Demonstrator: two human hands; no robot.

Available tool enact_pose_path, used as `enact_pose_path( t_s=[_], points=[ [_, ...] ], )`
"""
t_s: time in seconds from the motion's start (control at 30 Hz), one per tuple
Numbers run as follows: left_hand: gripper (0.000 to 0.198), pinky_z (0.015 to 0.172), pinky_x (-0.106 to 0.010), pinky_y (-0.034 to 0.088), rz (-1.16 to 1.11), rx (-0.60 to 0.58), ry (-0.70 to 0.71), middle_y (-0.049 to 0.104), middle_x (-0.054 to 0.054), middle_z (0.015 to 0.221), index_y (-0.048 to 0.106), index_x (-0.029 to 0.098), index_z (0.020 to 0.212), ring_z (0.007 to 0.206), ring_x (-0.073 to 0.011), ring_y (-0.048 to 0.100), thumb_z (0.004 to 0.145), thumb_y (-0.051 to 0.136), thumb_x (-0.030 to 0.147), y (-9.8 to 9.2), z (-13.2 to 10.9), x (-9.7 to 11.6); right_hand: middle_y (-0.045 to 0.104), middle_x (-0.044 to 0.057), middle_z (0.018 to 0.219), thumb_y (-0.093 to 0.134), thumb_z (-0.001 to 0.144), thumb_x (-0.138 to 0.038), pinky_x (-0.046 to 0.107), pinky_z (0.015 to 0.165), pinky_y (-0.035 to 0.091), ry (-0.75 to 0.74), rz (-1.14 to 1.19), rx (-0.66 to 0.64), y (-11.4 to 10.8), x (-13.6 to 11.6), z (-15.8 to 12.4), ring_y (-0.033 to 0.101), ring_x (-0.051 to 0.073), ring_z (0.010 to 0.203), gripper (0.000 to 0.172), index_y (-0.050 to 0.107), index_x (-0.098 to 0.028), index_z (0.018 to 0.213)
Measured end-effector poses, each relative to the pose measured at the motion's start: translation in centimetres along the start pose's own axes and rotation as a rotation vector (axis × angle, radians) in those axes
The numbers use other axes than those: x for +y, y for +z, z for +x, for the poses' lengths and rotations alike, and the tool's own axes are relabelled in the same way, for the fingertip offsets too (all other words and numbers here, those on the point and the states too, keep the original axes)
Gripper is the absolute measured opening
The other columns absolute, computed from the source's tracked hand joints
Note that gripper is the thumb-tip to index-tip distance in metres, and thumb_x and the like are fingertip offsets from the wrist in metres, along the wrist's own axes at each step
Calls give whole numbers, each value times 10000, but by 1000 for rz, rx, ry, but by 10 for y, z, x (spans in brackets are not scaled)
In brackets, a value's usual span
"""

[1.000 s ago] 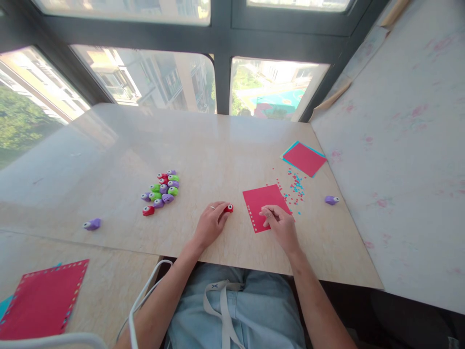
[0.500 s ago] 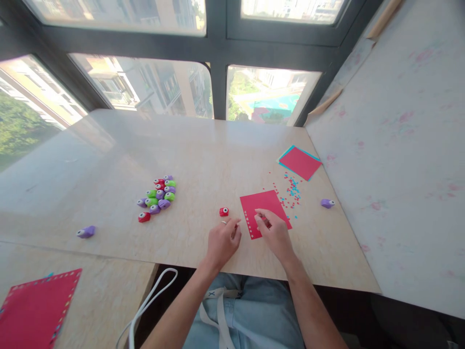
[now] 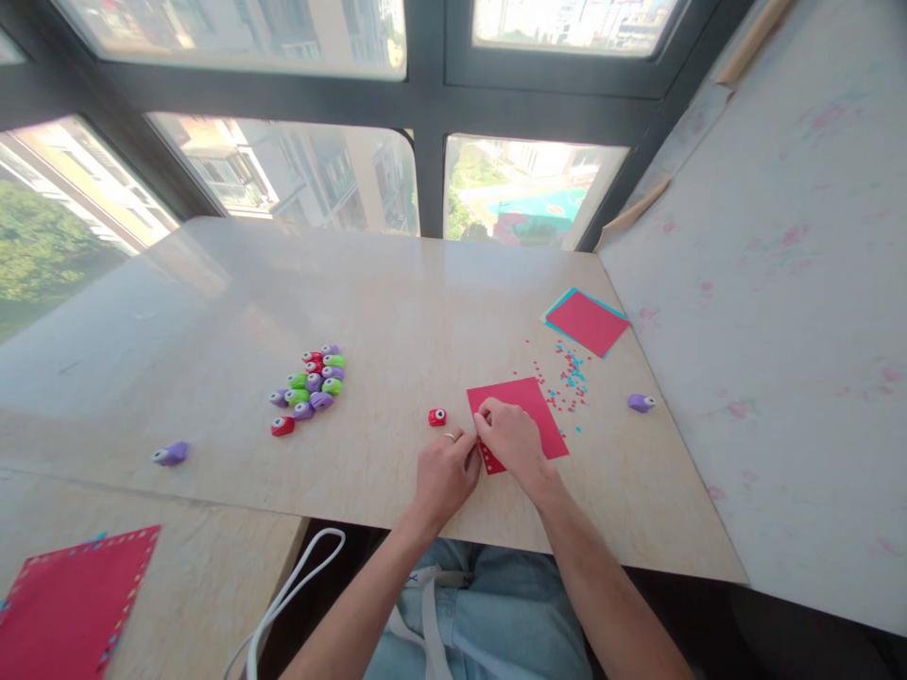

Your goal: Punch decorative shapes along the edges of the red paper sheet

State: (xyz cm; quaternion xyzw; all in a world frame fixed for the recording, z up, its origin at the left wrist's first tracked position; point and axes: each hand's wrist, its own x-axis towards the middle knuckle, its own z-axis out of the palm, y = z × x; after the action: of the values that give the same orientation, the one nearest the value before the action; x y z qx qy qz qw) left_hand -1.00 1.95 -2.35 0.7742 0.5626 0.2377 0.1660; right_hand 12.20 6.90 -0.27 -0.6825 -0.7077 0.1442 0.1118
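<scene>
Red paper (image 3: 544, 425) should, I judge, be light, bendy and easily creased, so from here I'd take it gently by a flat edge. It looks four-sided, small holes showing along its left edge, and lies on the tabletop (image 3: 397, 293) near a red punch (image 3: 436, 417). My left hand (image 3: 446, 475) and right hand (image 3: 511, 437) come together at that edge, fingers curled; whether either grips it I cannot tell.

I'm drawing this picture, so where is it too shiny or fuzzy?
Head view: daylight washes out the upper-right windowpane; same head view: pale glare on the tabletop, far left; head view again: the red paper and confetti look slightly fuzzy.
</scene>
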Motion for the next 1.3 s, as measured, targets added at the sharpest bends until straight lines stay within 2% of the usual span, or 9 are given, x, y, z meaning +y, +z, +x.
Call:
enact_pose_path(
  t_s=[0.17,0.3,0.43,0.57,0.63,0.7,0.83,1.03,1.3],
  points=[
    [191,590,-275,379,-20,6,-3,631,-50,778,652,206,846,697,-174,585,922,477,189,0,0,-1,718,82,730,556,885,-248,269,542,394,-7,33,-39,0,1,-3,672,211,673,159,689,-218,802],
    [189,597,-269,385,-49,12,-13,631,-50,774,651,203,833,708,-174,589,915,482,187,0,-1,-1,712,60,706,543,862,-236,269,561,392,4,171,-57,-5,5,-6,657,196,662,169,674,-213,758],
    [187,618,-258,413,-194,48,-66,657,-41,843,660,216,997,677,-148,587,918,490,213,-2,-1,-1,663,14,618,554,830,-279,249,550,407,34,518,-65,-10,11,-12,613,158,585,154,629,-202,720],
    [226,605,-245,443,-481,133,-184,683,-51,963,617,191,1086,581,-98,545,907,547,309,-5,-2,-3,588,-27,528,595,818,-391,207,426,344,155,955,-120,-13,14,-20,490,101,431,222,583,-186,735],
    [261,588,-236,444,-583,143,-203,691,-56,944,624,177,1091,577,-96,540,896,573,344,-6,-2,-4,568,-42,517,638,798,-427,187,377,284,203,1089,-146,-13,14,-24,413,71,382,259,581,-180,744],
    [290,557,-223,427,-665,115,-189,691,-42,837,651,164,1085,563,-98,530,893,587,372,-7,-2,-5,567,-44,520,665,786,-441,174,355,260,219,1178,-181,-12,12,-27,383,53,364,278,591,-175,749],
    [287,504,-206,372,-778,87,-160,655,-13,672,711,143,1026,525,-95,486,903,576,366,-7,-1,-5,567,-41,515,696,771,-442,162,336,249,212,1257,-234,-9,8,-32,385,41,352,291,608,-168,733],
    [252,572,-220,425,-848,152,-210,723,-58,777,752,138,910,619,-123,565,887,590,330,-6,1,-6,562,-43,503,720,747,-452,162,323,230,213,1295,-252,-6,5,-35,367,36,341,304,617,-167,728],
    [215,501,-199,376,-808,154,-237,690,-34,678,755,140,862,536,-101,515,852,617,306,1,0,-7,575,-39,512,700,763,-448,166,323,234,225,1244,-222,-4,5,-38,376,41,341,295,626,-163,752]
  ],
)
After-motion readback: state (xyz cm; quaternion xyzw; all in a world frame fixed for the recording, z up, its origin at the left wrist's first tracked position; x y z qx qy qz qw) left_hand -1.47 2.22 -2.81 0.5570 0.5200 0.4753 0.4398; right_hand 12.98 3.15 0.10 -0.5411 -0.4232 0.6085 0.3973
